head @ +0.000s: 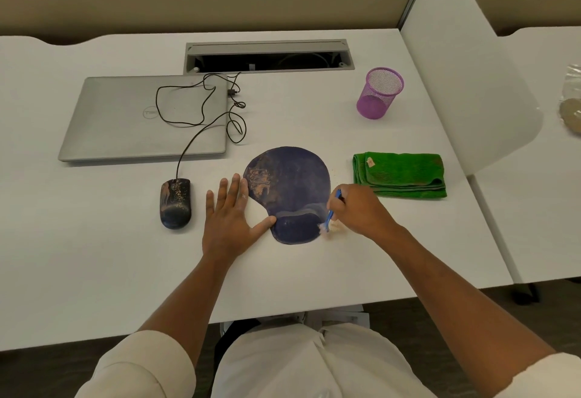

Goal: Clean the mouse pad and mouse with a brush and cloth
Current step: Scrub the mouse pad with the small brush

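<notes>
Rolled cream sleeves (138, 366) nearest. Left hand (231, 213) lay flat on the white worktop (94, 256), fingers spread, thumb against the blue mouse pad (289, 190). Right hand (358, 209), grip pinched round a blue brush (331, 209), bristles at the pad's near right edge. Soiled wired mouse (176, 202) left; folded green cloth (401, 174) right.

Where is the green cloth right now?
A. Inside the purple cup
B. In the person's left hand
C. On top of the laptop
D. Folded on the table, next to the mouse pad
D: the green cloth lies folded on the table, to the right of the mouse pad, and neither hand is touching it.
</notes>
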A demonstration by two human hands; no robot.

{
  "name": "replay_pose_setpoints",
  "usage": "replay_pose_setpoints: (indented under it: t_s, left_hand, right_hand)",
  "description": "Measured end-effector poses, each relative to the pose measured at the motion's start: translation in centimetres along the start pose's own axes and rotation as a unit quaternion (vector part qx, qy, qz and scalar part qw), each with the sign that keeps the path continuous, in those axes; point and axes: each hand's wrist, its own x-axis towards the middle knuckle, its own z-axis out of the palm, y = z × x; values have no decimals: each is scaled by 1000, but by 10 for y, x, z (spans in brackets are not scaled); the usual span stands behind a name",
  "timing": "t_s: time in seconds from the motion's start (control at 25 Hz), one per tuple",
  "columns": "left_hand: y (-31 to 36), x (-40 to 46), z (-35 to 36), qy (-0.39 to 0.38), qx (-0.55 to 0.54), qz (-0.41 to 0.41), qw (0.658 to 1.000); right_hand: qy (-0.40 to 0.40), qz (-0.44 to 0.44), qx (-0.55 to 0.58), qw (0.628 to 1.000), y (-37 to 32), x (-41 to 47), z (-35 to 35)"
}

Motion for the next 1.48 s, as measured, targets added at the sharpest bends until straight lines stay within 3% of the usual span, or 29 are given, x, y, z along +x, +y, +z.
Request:
replay_pose_setpoints:
  t_s: [0.08,0.28,0.36,0.56,0.8,0.92,1.0,1.08,1.16,1.24,1.36,1.48]
  left_hand:
    - [0,1,0,-4,3,1,1000]
    - [1,0,0,-2,5,-2,1000]
    - [2,0,-1,-3,5,-2,1000]
    - [1,0,0,-4,5,0,1000]
    - [1,0,-1,-5,0,-1,1000]
    - [1,0,-1,-9,8,-2,1000]
    - [1,1,-2,-11,9,-3,1000]
    - [1,1,-2,-14,7,-3,1000]
    - [1,0,-1,-8,9,-2,1000]
    - [1,1,-1,-4,4,-1,1000]
    - [1,1,-1,-3,6,-1,1000]
    - [1,0,-1,-3,4,-1,1000]
  right_hand:
    - [16,4,-10,1000,1,1,2]
    - [151,-29,22,988,3,21,-19]
    - [130,-35,25,991,-1,25,-18]
    - [-41,-7,-26,999,-4,22,-14]
    - [82,-31,27,996,-23,43,-26]
    - [-22,-27,-32,999,-23,42,-20]
    - [-77,-57,3,995,-27,37,-24]
    - [-72,-95,76,990,-38,34,-25]
    - [-73,-116,77,988,-49,34,-14]
    - [-70,-99,-39,992,-51,36,-4]
    - [39,-62,-186,980,-38,45,-18]
    - [55,-66,-57,995,-42,64,-30]
